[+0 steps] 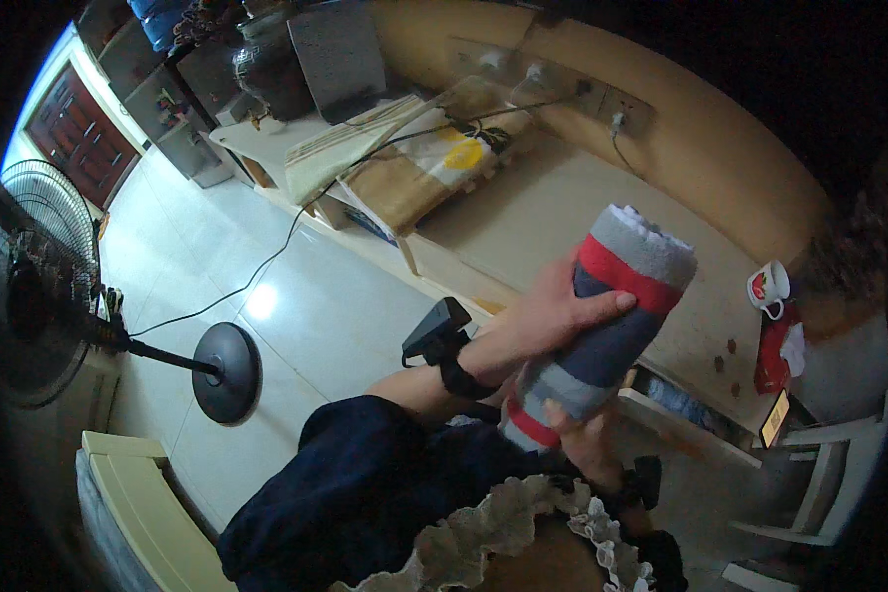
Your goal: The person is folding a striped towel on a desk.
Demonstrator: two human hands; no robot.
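Observation:
A rolled towel (610,346) with grey, red and dark blue-grey bands is held up before me, tilted, its white frayed-looking end at the upper right. My left hand (551,314) wraps around its upper part, with the thumb lying across the dark band and the red one. Lower down, my right hand (588,448) grips the roll by its other end, near the second red band. Part of that lower end is hidden by the fingers and my dark clothing. Both wrists carry black strapped devices.
Beyond the towel runs a long low cabinet (555,192) with a partly pulled-out drawer (681,422). Folded cloths (407,185), a cable, a mug (769,285) and a phone (775,419) are on it. A standing fan (226,374) is at the left; a white chair (821,481) stands right.

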